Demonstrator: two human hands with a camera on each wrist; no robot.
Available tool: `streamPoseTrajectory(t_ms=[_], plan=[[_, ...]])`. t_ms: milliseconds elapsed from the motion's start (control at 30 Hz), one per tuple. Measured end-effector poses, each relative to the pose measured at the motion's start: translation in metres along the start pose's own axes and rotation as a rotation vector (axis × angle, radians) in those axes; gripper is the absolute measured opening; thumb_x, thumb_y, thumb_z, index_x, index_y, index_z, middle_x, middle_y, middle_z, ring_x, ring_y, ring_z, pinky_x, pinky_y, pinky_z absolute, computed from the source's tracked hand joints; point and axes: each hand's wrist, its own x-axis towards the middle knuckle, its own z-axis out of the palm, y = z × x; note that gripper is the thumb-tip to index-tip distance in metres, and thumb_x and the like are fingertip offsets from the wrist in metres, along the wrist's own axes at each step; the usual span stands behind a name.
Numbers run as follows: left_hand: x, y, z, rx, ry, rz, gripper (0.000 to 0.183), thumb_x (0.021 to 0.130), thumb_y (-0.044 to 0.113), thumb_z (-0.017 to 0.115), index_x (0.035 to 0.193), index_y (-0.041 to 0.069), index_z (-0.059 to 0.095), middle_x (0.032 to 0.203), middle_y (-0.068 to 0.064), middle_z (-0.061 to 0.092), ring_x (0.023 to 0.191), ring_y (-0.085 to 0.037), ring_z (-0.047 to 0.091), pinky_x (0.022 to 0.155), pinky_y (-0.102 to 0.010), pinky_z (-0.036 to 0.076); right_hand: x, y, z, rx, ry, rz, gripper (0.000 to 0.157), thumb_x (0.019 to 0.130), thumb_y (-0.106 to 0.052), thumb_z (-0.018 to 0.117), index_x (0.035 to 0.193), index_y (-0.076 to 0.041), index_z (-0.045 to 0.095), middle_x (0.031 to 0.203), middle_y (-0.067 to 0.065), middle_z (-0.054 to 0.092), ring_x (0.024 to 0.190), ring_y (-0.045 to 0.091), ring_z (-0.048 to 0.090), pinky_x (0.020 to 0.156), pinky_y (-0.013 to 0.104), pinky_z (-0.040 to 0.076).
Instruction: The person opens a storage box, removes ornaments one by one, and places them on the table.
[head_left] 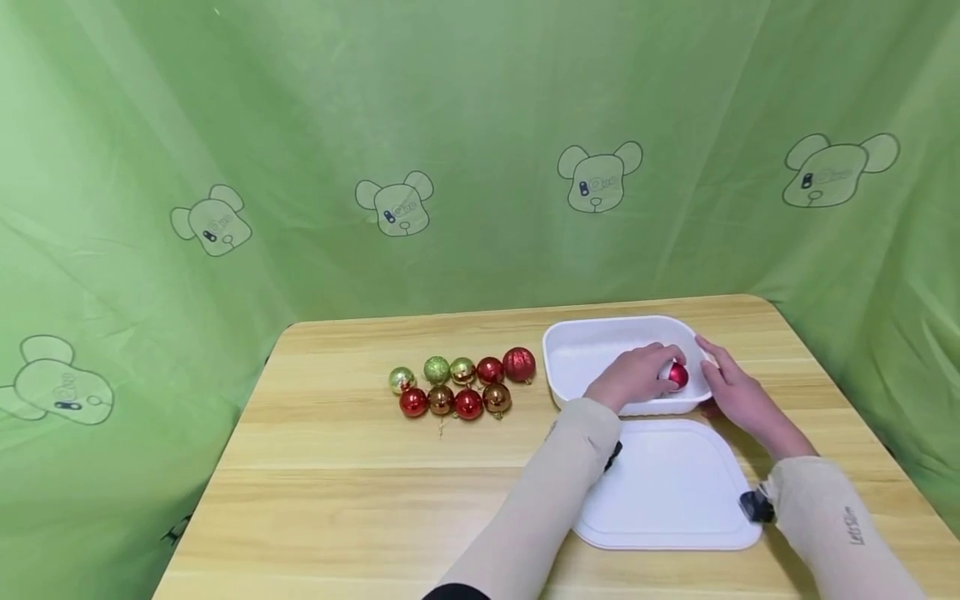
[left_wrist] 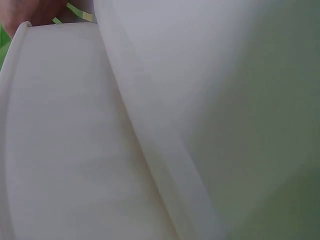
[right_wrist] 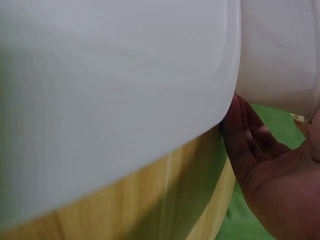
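Note:
Inside the white plastic container [head_left: 592, 333], near its right end, my left hand [head_left: 637, 377] holds a shiny red Christmas ball [head_left: 678, 376] with its fingers curled over it. My right hand [head_left: 742, 404] grips the container's right end, the thumb at the rim and the other fingers along the outside wall. The right wrist view shows this hand [right_wrist: 280, 185] beside the container's wall [right_wrist: 280, 55]. Below the container lies its flat white lid [head_left: 667, 483]. The left wrist view is mostly white plastic, and the ball is hidden there.
Left of the container, several red, green, gold and brown balls sit in two rows, among them a large red ball [head_left: 519, 364] and a glittery green ball [head_left: 437, 370]. The wooden table [head_left: 322, 467] stands before a green curtain [head_left: 480, 100] with bear-head prints.

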Motion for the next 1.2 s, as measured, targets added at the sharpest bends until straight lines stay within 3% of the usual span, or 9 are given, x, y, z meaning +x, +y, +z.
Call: streamPoseTrajectory(t_ms=[433, 667, 900, 1200], plan=[[-0.01, -0.004, -0.01, -0.054, 0.016, 0.015, 0.039, 0.1, 0.034, 0.07, 0.137, 0.028, 0.059, 0.123, 0.011, 0.061, 0.106, -0.001, 0.061, 0.093, -0.01, 0.046, 0.002, 0.002, 0.002, -0.002, 0.003, 0.003, 0.062, 0.113, -0.044, 0.02, 0.167, -0.022, 0.0, 0.113, 0.034, 0.068, 0.074, 0.022, 0.07, 0.079, 0.043, 0.051], [-0.014, -0.007, -0.015, -0.046, 0.019, 0.041, 0.038, 0.101, 0.033, 0.07, 0.136, 0.027, 0.059, 0.121, 0.01, 0.061, 0.104, -0.001, 0.06, 0.091, -0.01, 0.047, 0.003, -0.001, 0.002, 0.002, 0.003, -0.005, 0.062, 0.113, -0.043, 0.021, 0.167, -0.021, 0.001, 0.118, 0.036, 0.065, 0.074, 0.021, 0.069, 0.075, 0.033, 0.049], [-0.02, -0.01, -0.021, -0.058, 0.042, 0.097, 0.037, 0.101, 0.031, 0.07, 0.135, 0.025, 0.059, 0.121, 0.008, 0.061, 0.103, -0.001, 0.059, 0.09, -0.009, 0.046, 0.003, 0.0, 0.002, 0.008, 0.003, -0.003, 0.062, 0.113, -0.043, 0.021, 0.167, -0.021, 0.001, 0.119, 0.039, 0.063, 0.074, 0.021, 0.069, 0.075, 0.031, 0.05], [-0.03, -0.009, -0.03, -0.078, 0.075, 0.144, 0.039, 0.1, 0.03, 0.07, 0.136, 0.024, 0.059, 0.124, 0.008, 0.061, 0.108, -0.001, 0.059, 0.093, -0.008, 0.046, 0.002, 0.001, 0.0, 0.018, -0.002, 0.004, 0.061, 0.113, -0.044, 0.02, 0.167, -0.024, 0.0, 0.137, 0.045, 0.049, 0.079, 0.024, 0.071, 0.087, 0.058, 0.052]])
